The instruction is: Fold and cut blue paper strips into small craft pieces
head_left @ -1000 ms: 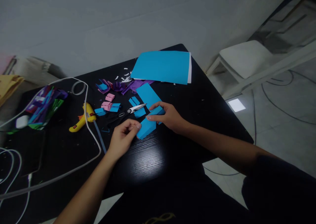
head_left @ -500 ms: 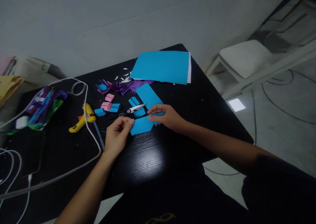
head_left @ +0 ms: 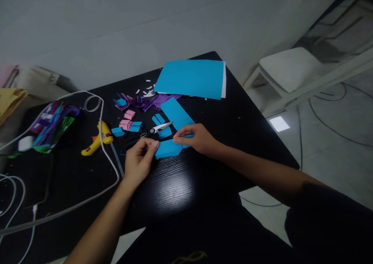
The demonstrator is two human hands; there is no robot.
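Observation:
A small folded blue paper piece (head_left: 168, 149) is held just above the black table (head_left: 215, 171). My left hand (head_left: 140, 159) pinches its left end between thumb and fingers. At its right end my right hand (head_left: 195, 139) is closed on it, the fingertips partly hiding the fold. Behind my right hand lies a longer blue paper strip (head_left: 178, 114). Scissors (head_left: 160, 128) with slightly parted blades rest just beyond the held piece, among small blue folded pieces (head_left: 158, 119).
Large blue sheets (head_left: 192, 77) lie at the back. Purple scraps (head_left: 160, 99), pink folded pieces (head_left: 126, 124), a yellow glue gun (head_left: 100, 139) and a white cable (head_left: 112, 165) are to the left. A white chair (head_left: 291, 68) stands right.
The held blue paper looks narrower, its lower part now folded or tilted. My right hand has shifted slightly left; my left hand has hardly moved.

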